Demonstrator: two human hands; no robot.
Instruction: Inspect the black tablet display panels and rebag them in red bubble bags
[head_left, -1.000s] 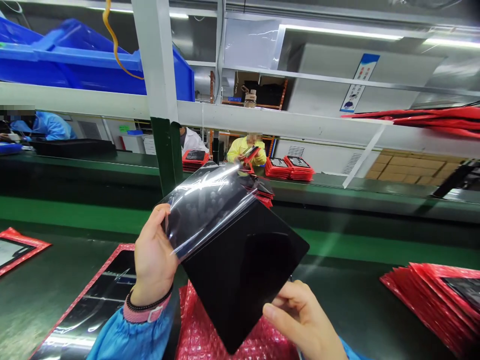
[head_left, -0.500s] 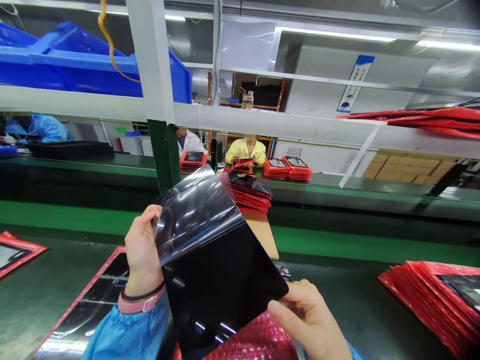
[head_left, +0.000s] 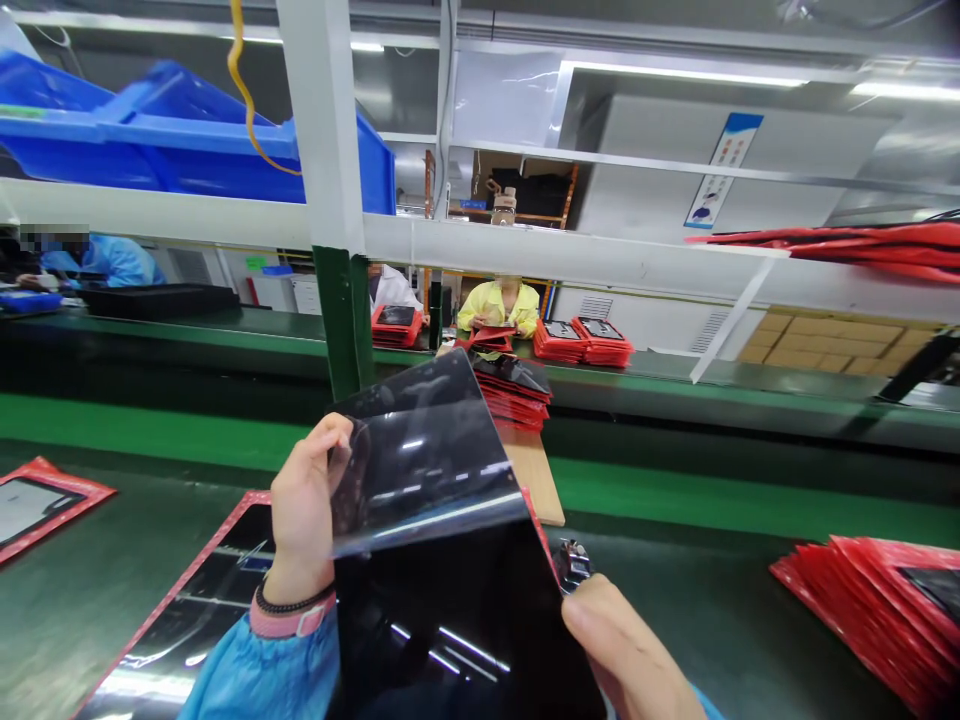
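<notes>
My left hand (head_left: 306, 515) pinches the left edge of a clear plastic film (head_left: 424, 450). That film stands up from a glossy black panel (head_left: 450, 600), joined to it along a bright crease across the middle. My right hand (head_left: 634, 650) is closed on the panel's right edge, thumb on the front and the other fingers mostly hidden. A strip of red wrap shows behind the panel's upper right edge. Beside my left wrist, another glossy dark panel (head_left: 199, 600) lies on red bubble wrap. Just above my right thumb sits a small shiny metal object (head_left: 574, 562).
Stacked red bubble pouches (head_left: 862, 610) stand at the right; one framed piece (head_left: 45, 505) lies far left. Beyond, a pile of red-wrapped panels (head_left: 514, 395) rests near a wooden board (head_left: 534, 470). A green-and-white post (head_left: 341, 320) rises ahead. Co-workers sit across the bench.
The black panel has turned and dropped lower, and its film flap has swung with it. My right hand has moved down and right. Red bubble wrap below the panel is now hidden.
</notes>
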